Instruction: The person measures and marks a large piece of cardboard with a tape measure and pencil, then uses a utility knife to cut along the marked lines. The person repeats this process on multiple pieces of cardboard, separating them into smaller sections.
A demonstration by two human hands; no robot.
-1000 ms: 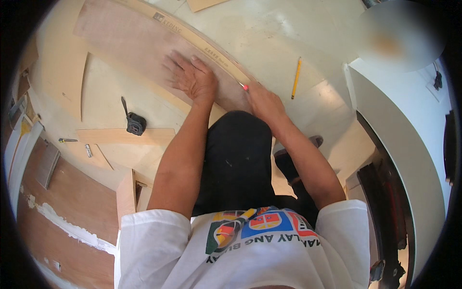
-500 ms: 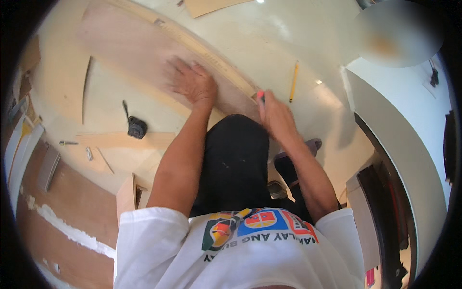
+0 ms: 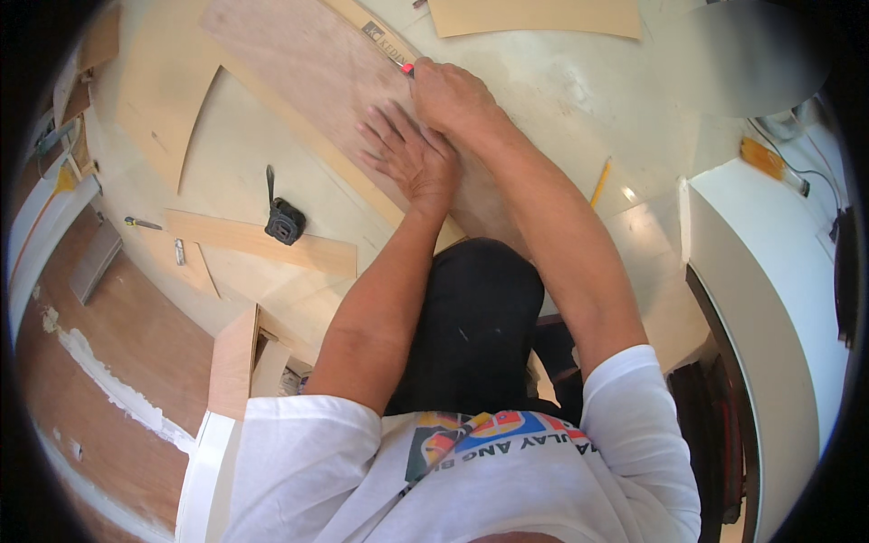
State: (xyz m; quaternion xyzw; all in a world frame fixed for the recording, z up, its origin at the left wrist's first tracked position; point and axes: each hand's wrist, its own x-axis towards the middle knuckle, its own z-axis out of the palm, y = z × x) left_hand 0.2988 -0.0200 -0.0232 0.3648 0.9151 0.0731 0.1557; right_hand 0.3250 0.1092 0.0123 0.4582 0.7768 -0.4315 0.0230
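Observation:
A long reddish-brown plywood board [image 3: 290, 68] lies slantwise in front of me, its near end by my black-trousered knee. My left hand [image 3: 412, 163] rests flat on it, fingers spread. Along the board's far edge runs a paler strip [image 3: 348, 13] with printing on it. My right hand [image 3: 457, 100] is closed around a red-and-black utility knife [image 3: 408, 70], its tip at that strip; most of the handle is hidden in the fist. To the left sits a black tape measure [image 3: 285, 223]. A yellow pencil [image 3: 601, 181] lies to the right, beyond my right forearm.
Thin tan sheets lie at the top [image 3: 534, 18] and left [image 3: 167, 118]. A narrow wood strip [image 3: 312, 253] passes beneath the tape measure, near a small cutter [image 3: 143, 223]. A brown panel [image 3: 136, 317] with white filler stands lower left; a curved grey-white panel [image 3: 760, 235] stands right.
My right hand has moved with the knife up and left along the board's far edge, away from my knee. My left hand stays flat on the board. The whole view has shifted somewhat.

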